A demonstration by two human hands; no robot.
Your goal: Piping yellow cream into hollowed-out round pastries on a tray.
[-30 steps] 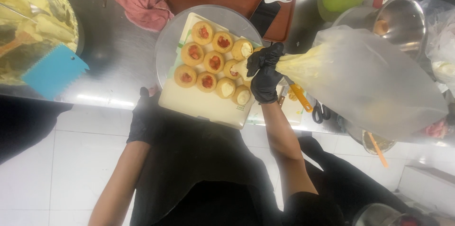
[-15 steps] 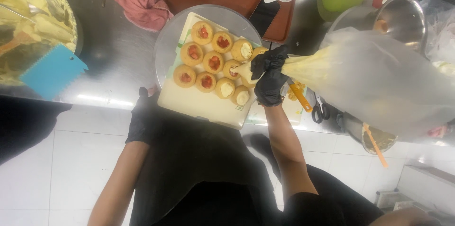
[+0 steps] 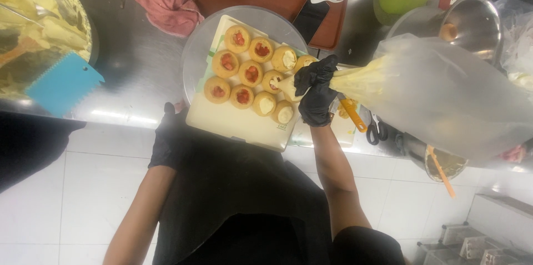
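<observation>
- A clear piping bag (image 3: 444, 93), partly full of pale yellow cream, is held in the right hand (image 3: 316, 95), whose black-gloved grip is pressed closed around the bag's narrow neck.
- The bag's tip (image 3: 286, 83) is seen just above a pastry shell (image 3: 272, 81) in the middle row of a pale tray (image 3: 233, 126), which sits on a round turntable (image 3: 200, 48) on the steel bench (image 3: 133, 70).
- Four shells near the tip are already topped with cream; six red-filled shells (image 3: 237, 38) are still uncovered.
- For a neat fill, the tip is best kept low and centred over the shell, with steady pressure applied from the neck.
- The left hand (image 3: 169, 137), also gloved, is rested at the bench's edge beside the tray; whether its grip is spread or closed cannot be told.
- The nozzle's contact with the shell is hard to make out, and the bag's wide end is cut off at the picture's right edge.
- A cream bowl (image 3: 33, 31) and blue scraper (image 3: 64, 83) are partly cropped at the left.
</observation>
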